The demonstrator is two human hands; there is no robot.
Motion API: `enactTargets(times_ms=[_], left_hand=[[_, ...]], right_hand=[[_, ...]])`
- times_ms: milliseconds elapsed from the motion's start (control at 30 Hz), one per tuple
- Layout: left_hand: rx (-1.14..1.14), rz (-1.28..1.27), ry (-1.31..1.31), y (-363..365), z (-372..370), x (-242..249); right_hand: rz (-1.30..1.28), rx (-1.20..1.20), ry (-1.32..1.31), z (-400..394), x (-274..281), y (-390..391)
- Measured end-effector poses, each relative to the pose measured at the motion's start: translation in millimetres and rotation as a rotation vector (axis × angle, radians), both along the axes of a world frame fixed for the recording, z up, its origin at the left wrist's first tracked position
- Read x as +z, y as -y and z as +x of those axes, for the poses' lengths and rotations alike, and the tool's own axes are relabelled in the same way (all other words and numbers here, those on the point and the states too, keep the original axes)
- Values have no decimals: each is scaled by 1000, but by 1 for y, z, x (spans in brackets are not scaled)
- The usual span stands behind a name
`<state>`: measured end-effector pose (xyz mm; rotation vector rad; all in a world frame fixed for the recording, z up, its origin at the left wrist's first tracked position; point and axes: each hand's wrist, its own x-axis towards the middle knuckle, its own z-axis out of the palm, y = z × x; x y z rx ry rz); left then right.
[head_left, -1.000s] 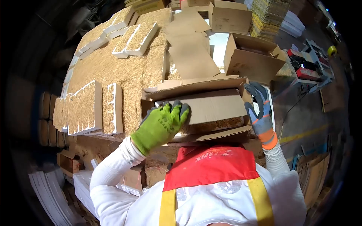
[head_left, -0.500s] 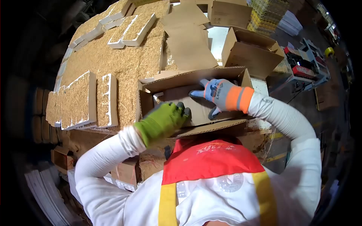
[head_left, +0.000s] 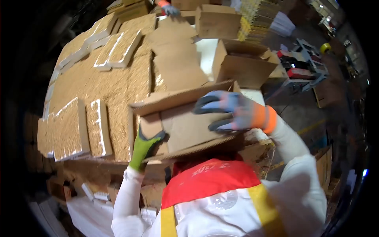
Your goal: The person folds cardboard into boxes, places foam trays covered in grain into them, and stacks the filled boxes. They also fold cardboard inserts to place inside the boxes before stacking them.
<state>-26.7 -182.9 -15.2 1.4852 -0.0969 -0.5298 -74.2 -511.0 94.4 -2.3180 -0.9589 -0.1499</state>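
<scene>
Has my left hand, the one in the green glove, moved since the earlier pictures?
Yes, left: your left hand is nearer the white-edged block now, at the cardboard box's left end.

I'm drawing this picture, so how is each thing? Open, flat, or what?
Near box: open on top
Cardboard inside: lying flat
Box behind, to the right: open
Loose cardboard: flat, overlapping
Left hand: at the near box's left end
Right hand: fingers spread
Apron: being worn

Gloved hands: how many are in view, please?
3: left hand at the left end of the open box, right hand over its right part, co-worker's hand far off by the cardboard sheets. More may be hidden.
</scene>
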Motion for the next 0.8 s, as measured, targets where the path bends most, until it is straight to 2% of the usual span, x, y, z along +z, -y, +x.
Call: enactTargets(times_ms=[33,67,100,167,200,233,267,300,333,400,467,500,600,667,700,733,800], left_hand=[[-2,12,-31,-8,-1,-2],[-5,35,-58,-17,-2,-3],[29,60,-75,-21,-3,-1],[46,114,-37,-33,-1,-4],[33,138,18,-41,3,-10],[16,177,-19,-50,3,-10],[12,218,-58,-54,6,-7],[47,221,-8,-46,7,0],[86,228,34,-38,7,6],[99,288,47,-22,22,27],[122,-1,130,-6,66,24],[12,214,288,11,107,30],[-133,-362,66,112,220,56],[-572,-431,232,191,265,85],[-71,-48,140,252,222,132],[-182,-302,248,272,277,76],[-165,-145,334,308,242,77]], right_hand=[[350,-121,-167,-18,31,12],[691,-345,-43,-38,17,38],[1027,-631,-69,-53,4,48],[710,-929,130,-57,-112,94],[778,-994,-17,-60,-162,88],[1039,-944,-304,-66,-199,58],[1258,-870,-517,-68,-216,29],[1360,-811,-652,-73,-218,2],[1111,-816,-616,-75,-207,-12],[1394,-648,-522,-54,-185,8],[1392,-710,-523,-26,-110,54],[1371,-732,-499,-6,-79,82],[1187,-789,-296,69,-20,184],[1044,-836,-179,113,-4,251],[981,-862,-156,124,-5,280],[921,-883,-148,129,-10,305],[852,-909,-166,114,-35,343]])
